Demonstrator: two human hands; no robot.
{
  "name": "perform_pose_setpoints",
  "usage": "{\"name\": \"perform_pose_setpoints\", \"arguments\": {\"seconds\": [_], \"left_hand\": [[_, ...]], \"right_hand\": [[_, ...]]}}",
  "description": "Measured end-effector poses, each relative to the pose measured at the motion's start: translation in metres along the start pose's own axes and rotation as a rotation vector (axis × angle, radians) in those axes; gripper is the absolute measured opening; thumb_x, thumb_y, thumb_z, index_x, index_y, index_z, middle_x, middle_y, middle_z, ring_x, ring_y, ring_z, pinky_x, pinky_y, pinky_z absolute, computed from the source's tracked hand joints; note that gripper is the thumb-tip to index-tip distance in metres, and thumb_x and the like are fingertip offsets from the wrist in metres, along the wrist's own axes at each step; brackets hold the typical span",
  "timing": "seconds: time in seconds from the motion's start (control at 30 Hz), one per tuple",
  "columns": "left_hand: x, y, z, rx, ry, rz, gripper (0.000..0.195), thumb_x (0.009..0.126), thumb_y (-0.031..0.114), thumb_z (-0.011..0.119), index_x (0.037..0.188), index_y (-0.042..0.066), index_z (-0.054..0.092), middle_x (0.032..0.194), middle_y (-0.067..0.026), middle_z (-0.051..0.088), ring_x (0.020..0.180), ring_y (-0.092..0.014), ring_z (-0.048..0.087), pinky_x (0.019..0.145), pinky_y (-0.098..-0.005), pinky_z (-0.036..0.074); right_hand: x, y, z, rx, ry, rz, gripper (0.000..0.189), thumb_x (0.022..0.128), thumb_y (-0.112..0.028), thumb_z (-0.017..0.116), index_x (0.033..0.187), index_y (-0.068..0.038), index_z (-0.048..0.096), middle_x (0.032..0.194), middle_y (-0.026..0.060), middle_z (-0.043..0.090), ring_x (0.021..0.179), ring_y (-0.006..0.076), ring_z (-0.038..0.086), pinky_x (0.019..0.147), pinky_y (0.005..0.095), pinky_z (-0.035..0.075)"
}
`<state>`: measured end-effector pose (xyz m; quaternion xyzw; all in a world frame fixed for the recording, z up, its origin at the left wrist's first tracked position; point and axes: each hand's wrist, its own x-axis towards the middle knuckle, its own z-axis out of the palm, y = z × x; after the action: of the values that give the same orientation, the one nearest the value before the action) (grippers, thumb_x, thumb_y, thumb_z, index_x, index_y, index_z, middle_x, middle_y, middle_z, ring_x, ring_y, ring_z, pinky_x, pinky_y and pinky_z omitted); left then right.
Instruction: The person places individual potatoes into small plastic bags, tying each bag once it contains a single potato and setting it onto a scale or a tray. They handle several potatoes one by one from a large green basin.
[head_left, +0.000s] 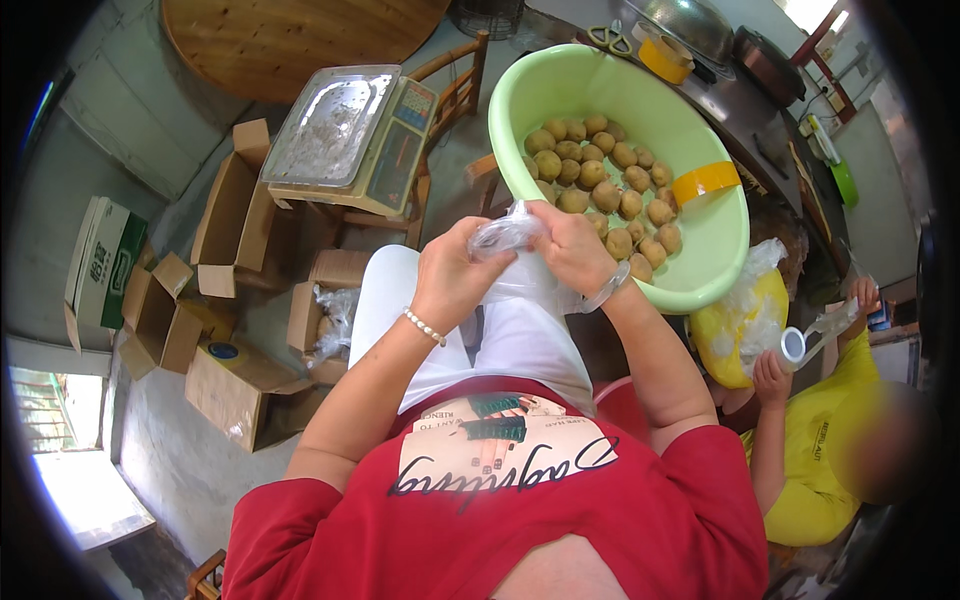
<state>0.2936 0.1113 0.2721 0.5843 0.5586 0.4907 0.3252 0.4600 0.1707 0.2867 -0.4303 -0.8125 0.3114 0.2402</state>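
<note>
Between my two hands, above my lap, is a thin clear plastic bag (510, 231), bunched at its top and hanging down over my white trousers. My left hand (459, 262) grips its gathered edge from the left. My right hand (568, 244) pinches the other side, close to the rim of a large light-green plastic tub (517, 150). Many brown, round potatoes (606, 196) lie in the tub. Across the tub's right wall sits a roll of yellow tape (706, 184). Whatever the bag may hold is hidden by my fingers.
A digital weighing scale (330, 127) with a metal tray stands at upper left. Opened cardboard boxes (232, 214) are on the floor to the left. At right, another person (810, 450) in yellow holds clear plastic near a yellow bag (765, 300). Scissors (609, 39) lie beyond the tub.
</note>
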Motion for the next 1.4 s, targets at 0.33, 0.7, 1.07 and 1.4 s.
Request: {"name": "perform_pose_setpoints", "arguments": {"seconds": [0.33,0.7,1.07,1.4], "left_hand": [[0.006,-0.021,-0.011,0.63,0.069,-0.096,0.014,0.065,0.013,0.061,0.077,0.008,0.056,0.067,-0.0134,0.061,0.064,-0.031,0.059,0.058,-0.0392,0.045],[0.015,-0.013,-0.004,0.536,0.154,-0.011,0.013,0.075,0.019,0.06,0.082,0.007,0.062,0.07,-0.0152,0.061,0.069,-0.033,0.059,0.062,-0.0396,0.046],[0.023,-0.021,0.004,0.186,0.103,0.019,0.012,0.067,0.005,0.066,0.075,0.0,0.059,0.055,0.0009,0.049,0.053,-0.007,0.044,0.049,-0.0232,0.039],[0.056,-0.022,0.025,-0.049,0.061,-0.205,0.015,0.07,0.009,0.063,0.083,0.003,0.061,0.061,-0.0082,0.058,0.056,-0.018,0.054,0.057,-0.0284,0.043]], "right_hand": [[0.001,0.009,-0.015,-0.067,0.096,0.006,0.029,0.072,-0.002,0.049,0.1,-0.006,0.057,0.071,0.0179,0.06,0.068,0.0322,0.059,0.062,0.0359,0.046],[0.003,0.007,-0.013,-0.424,0.099,0.088,0.019,0.075,-0.006,0.053,0.094,-0.005,0.057,0.084,0.0168,0.062,0.075,0.0346,0.06,0.065,0.0412,0.046],[0.007,0.043,-0.04,-0.696,0.195,0.066,0.021,0.071,0.0,0.05,0.088,-0.005,0.059,0.085,0.0144,0.063,0.079,0.0331,0.059,0.069,0.0415,0.046],[0.008,0.048,-0.058,-0.457,0.228,0.004,0.014,0.073,-0.004,0.049,0.082,-0.006,0.06,0.084,0.0138,0.061,0.078,0.0323,0.058,0.07,0.0419,0.046]]}}
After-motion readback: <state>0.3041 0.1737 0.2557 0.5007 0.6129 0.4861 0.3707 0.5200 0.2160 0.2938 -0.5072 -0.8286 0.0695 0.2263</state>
